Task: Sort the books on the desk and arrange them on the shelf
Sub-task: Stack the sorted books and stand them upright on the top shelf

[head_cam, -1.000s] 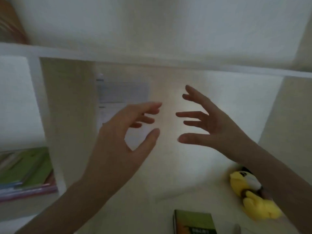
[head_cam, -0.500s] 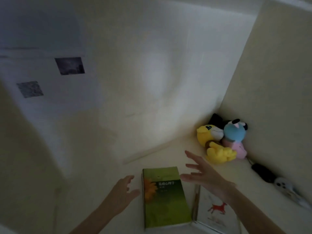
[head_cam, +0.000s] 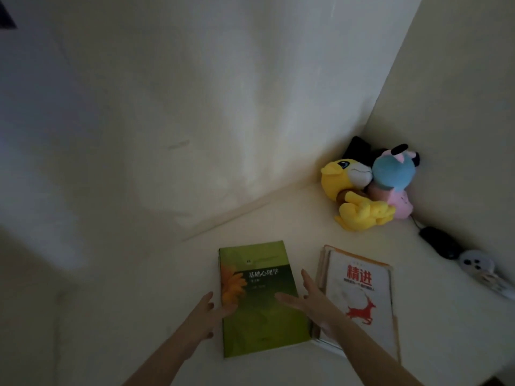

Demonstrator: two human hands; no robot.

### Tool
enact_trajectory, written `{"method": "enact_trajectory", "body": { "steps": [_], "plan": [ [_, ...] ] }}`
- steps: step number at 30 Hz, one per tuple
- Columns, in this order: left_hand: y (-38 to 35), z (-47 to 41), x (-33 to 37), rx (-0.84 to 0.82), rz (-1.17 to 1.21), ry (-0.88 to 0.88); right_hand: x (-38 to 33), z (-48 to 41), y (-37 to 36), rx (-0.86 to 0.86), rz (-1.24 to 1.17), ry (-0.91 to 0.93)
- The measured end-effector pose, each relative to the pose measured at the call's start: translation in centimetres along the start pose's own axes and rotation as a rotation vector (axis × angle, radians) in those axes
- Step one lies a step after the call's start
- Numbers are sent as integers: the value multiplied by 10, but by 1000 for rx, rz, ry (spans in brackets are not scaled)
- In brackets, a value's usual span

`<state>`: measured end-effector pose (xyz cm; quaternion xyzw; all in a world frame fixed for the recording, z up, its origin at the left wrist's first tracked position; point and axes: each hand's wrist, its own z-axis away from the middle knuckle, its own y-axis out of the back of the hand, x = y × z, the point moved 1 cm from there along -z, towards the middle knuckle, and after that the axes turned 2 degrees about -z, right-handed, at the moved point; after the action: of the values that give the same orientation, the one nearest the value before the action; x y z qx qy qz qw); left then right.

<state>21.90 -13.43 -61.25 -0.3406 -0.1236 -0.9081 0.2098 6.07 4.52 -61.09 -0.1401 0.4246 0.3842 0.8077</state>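
Observation:
A green book (head_cam: 264, 321) with an orange flower on its cover lies flat on the pale desk (head_cam: 348, 246). To its right lies a white book (head_cam: 362, 291) with red characters and a red deer, on top of other thin books. My left hand (head_cam: 204, 316) is at the green book's left edge, thumb reaching onto the cover. My right hand (head_cam: 312, 305) is over the green book's right edge, fingers straight and spread. Neither hand grips anything. The shelf is out of view.
Plush toys sit in the back right corner: a yellow one (head_cam: 354, 196) and a blue and pink one (head_cam: 393, 179). A black mouse (head_cam: 439, 242) and a small white object (head_cam: 476, 261) lie along the right wall. Walls close in behind and right.
My view dropped from the shelf down to the desk. Both hands came down from the shelf opening and now bracket the green book on either side.

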Motion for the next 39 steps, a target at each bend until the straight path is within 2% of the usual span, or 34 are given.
{"method": "enact_trajectory", "body": {
  "steps": [7,12,19,24,28,35,39],
  "plan": [
    [-3,-21,-8,-52,103,-29,27,-23,-12,-9,-164,-98],
    [-2,-39,-11,14,155,-10,30,-35,-12,60,-156,-96],
    [-9,-50,-14,2,247,-19,33,-47,-23,158,-64,-123],
    [-17,-43,-16,40,307,-24,32,-49,-20,120,-70,-113],
    [-22,-34,-18,82,326,-95,31,-46,-12,47,-119,-93],
    [-20,-16,-18,92,368,-225,23,-39,-10,-109,-217,-161],
    [-16,2,-8,71,375,-298,17,-31,-9,-149,-272,-102]
  ]
}}
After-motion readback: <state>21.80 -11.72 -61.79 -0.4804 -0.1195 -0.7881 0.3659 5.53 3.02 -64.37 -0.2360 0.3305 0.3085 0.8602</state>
